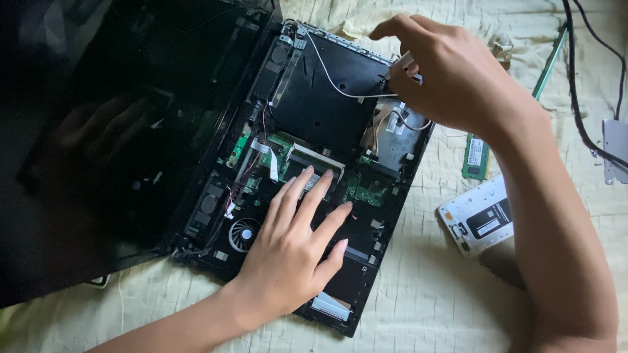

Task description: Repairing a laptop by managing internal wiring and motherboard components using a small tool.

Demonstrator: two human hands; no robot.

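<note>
Opened laptop base on quilted bed cover, internals exposed. Left hand flat, fingers spread, pressing circuit board. Right hand pinches small white part, possibly connector, at white cable. Risk: hard tug could snap thin cable; palm pressure may stress board.

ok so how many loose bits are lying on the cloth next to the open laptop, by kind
green memory stick: 1
white drive with label: 1
grey metal bracket at the right edge: 1
black cables: 2
total: 5
The right hand pinches a small pale part over the laptop; the left hand lies flat on it.
</note>
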